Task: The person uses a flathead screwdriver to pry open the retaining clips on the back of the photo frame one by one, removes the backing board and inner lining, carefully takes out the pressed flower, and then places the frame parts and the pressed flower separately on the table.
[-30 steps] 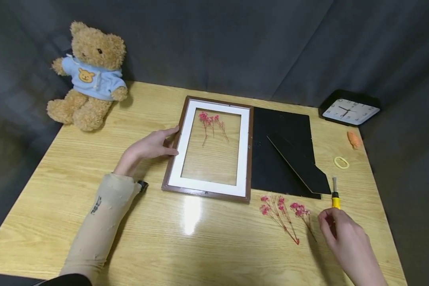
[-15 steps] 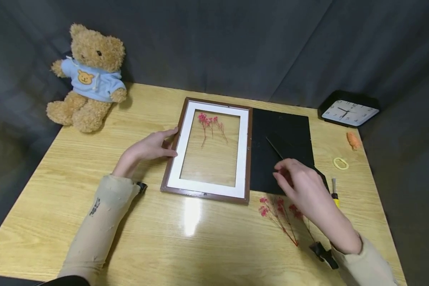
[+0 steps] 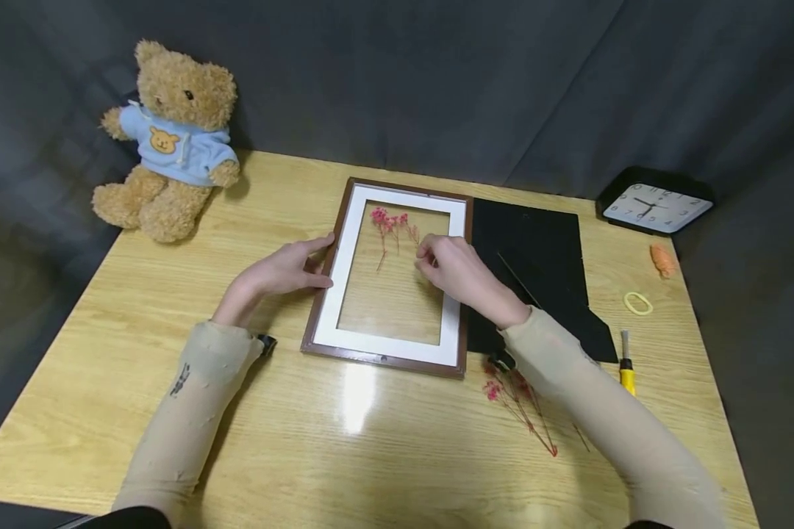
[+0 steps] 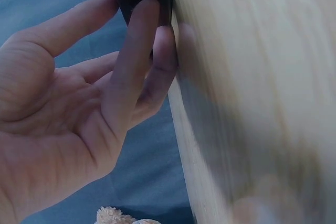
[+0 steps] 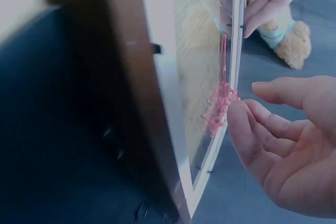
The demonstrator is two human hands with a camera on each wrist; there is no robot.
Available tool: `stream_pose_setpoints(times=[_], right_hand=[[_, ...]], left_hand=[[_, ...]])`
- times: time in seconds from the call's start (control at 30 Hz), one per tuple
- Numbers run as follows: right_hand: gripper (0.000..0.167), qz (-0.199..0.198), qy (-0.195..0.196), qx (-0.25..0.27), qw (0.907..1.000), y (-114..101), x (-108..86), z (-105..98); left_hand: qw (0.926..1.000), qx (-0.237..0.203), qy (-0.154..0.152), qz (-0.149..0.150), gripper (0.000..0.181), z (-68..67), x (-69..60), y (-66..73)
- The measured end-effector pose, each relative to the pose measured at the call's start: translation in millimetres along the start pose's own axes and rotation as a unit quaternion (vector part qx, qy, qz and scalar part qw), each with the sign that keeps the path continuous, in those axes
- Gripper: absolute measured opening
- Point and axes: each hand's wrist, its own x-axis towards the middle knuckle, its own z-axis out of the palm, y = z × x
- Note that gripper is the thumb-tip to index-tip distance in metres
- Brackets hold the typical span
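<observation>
A wooden bench (image 3: 271, 455) carries a picture frame (image 3: 384, 358), lying flat near its middle. Two sleeved arms reach in from the near edge. The left hand (image 3: 284, 269) holds the frame's left side between thumb and fingers; the right hand (image 3: 459, 270) hovers over the glass, fingers curled, its grip narrow, holding nothing visible. The clock (image 3: 658, 209) shows numerals. Pink flowers (image 3: 387, 222) lie in the frame's upper part; dark lettering (image 3: 180, 380) on the left sleeve is unreadable.
</observation>
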Motion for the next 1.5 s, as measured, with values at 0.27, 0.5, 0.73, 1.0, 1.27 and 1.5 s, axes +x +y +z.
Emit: stream_pose_setpoints(times=[0.27, 0.5, 0.73, 1.0, 1.27, 1.5], right_hand=[[0.021, -0.016, -0.004, -0.043, 0.9989, -20.3, 36.4, 23.0], [0.027, -0.012, -0.004, -0.112, 0.9936, -26.9, 54.1, 41.4], [0.011, 0.002, -0.018, -0.138, 0.9903, -29.8, 56.9, 44.3], [0.018, 0.005, -0.03, -0.118, 0.9925, -31.1, 56.5, 44.1], [0.013, -0.001, -0.029, -0.105, 0.994, -32.6, 52.5, 37.1], [0.018, -0.019, -0.006, -0.083, 0.9963, -30.5, 45.6, 23.8]], left_hand=[[1.0, -0.001, -0.001, 0.0, 0.09, -1.7, -0.3, 4.9], [1.0, -0.004, -0.003, -0.003, 0.089, -0.1, 1.4, 2.5], [1.0, 0.0, -0.004, -0.001, 0.089, -0.2, 1.8, 1.1], [1.0, -0.001, -0.003, -0.001, 0.09, -0.9, 0.8, 1.4], [1.0, -0.004, -0.005, -0.003, 0.089, -0.8, 0.4, 4.0], [0.9999, -0.011, -0.007, -0.006, 0.09, -1.5, 0.0, 3.6]])
